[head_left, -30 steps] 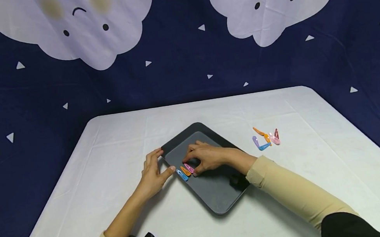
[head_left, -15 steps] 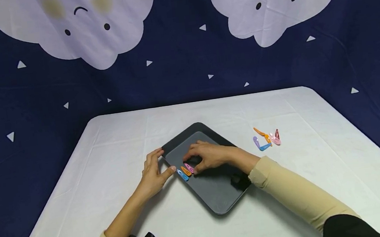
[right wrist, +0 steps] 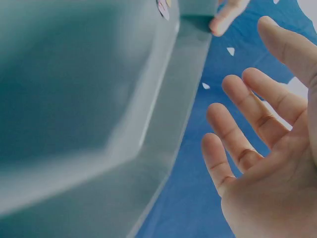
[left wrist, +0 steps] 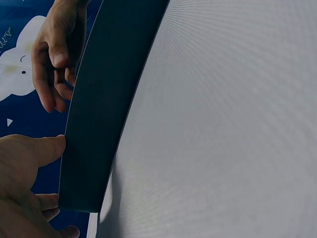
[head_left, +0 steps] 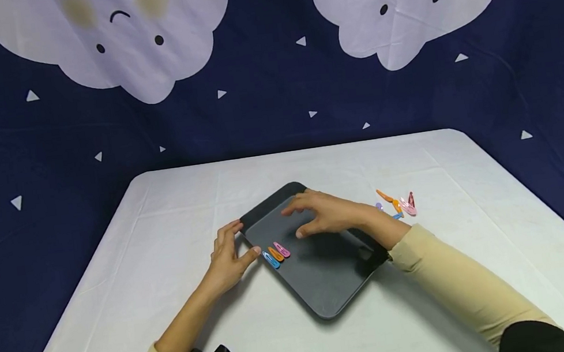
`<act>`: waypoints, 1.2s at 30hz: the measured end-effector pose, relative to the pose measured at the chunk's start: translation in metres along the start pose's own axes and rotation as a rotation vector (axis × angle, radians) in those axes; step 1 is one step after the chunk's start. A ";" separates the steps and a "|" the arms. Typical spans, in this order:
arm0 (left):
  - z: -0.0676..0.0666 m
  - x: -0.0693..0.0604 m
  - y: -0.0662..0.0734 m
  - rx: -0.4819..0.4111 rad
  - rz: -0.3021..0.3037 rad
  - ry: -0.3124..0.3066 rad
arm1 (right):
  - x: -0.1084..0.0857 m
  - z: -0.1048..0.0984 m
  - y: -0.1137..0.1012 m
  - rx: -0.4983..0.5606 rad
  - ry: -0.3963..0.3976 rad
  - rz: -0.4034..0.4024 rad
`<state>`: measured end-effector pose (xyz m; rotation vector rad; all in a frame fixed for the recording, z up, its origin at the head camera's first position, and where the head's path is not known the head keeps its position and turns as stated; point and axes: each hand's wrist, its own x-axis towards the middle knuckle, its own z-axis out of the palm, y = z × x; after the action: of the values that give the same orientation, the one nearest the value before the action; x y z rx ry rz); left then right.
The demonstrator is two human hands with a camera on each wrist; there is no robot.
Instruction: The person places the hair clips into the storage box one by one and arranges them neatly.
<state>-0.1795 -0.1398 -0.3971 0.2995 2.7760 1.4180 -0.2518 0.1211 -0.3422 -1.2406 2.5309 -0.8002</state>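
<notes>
Left hand (head_left: 228, 263): grip relaxed, touching tray (head_left: 321, 287) rim
Right hand (head_left: 329, 212): grip loose, above tray
Hair clips (head_left: 276, 254): three, mid-frame, in tray

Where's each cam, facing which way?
Head: worn on head, faces forward-down at tray and hair clips; left hand, right hand, sleeves show.
Left wrist: on wrist, faces tray's outer side; both hands show.
Right wrist: on wrist, faces tray's inside; right hand, part of left hand show.
Wrist views share tray and blue backdrop.
</notes>
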 end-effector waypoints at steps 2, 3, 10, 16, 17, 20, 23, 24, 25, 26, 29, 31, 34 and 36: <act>0.000 0.000 0.000 -0.005 0.000 -0.001 | -0.004 -0.006 0.001 0.003 0.026 -0.012; 0.000 0.000 0.000 -0.005 0.000 -0.001 | -0.007 -0.010 0.002 0.007 0.039 -0.012; 0.000 0.000 0.000 -0.003 0.007 0.001 | -0.029 -0.034 0.007 0.036 0.127 0.070; 0.000 -0.001 -0.001 -0.002 0.009 0.000 | -0.048 -0.047 0.016 0.059 0.176 0.138; 0.000 -0.001 -0.001 -0.003 0.008 0.000 | -0.050 -0.049 0.018 0.057 0.180 0.142; 0.000 -0.001 -0.001 -0.002 0.010 0.003 | -0.059 -0.052 0.025 0.064 0.191 0.158; 0.001 -0.001 -0.002 0.005 0.024 0.014 | -0.069 -0.053 0.031 0.064 0.196 0.175; 0.001 -0.001 -0.002 0.007 0.027 0.016 | -0.072 -0.054 0.033 0.063 0.202 0.182; 0.001 -0.001 -0.002 0.009 0.032 0.020 | -0.076 -0.054 0.035 0.060 0.207 0.188; 0.001 -0.001 -0.001 0.009 0.031 0.021 | -0.079 -0.053 0.037 0.062 0.213 0.194; 0.001 -0.001 -0.001 0.005 0.020 0.015 | -0.090 -0.052 0.043 0.055 0.231 0.205; 0.000 -0.001 -0.001 0.001 0.015 0.013 | -0.096 -0.050 0.048 0.047 0.236 0.216; 0.001 -0.001 -0.002 0.004 0.016 0.013 | -0.107 -0.046 0.057 0.022 0.245 0.231; 0.001 -0.001 -0.002 0.006 0.020 0.013 | -0.113 -0.044 0.062 0.008 0.253 0.247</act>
<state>-0.1787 -0.1404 -0.3988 0.3195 2.7961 1.4215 -0.2405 0.2570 -0.3455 -0.8449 2.8024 -0.9571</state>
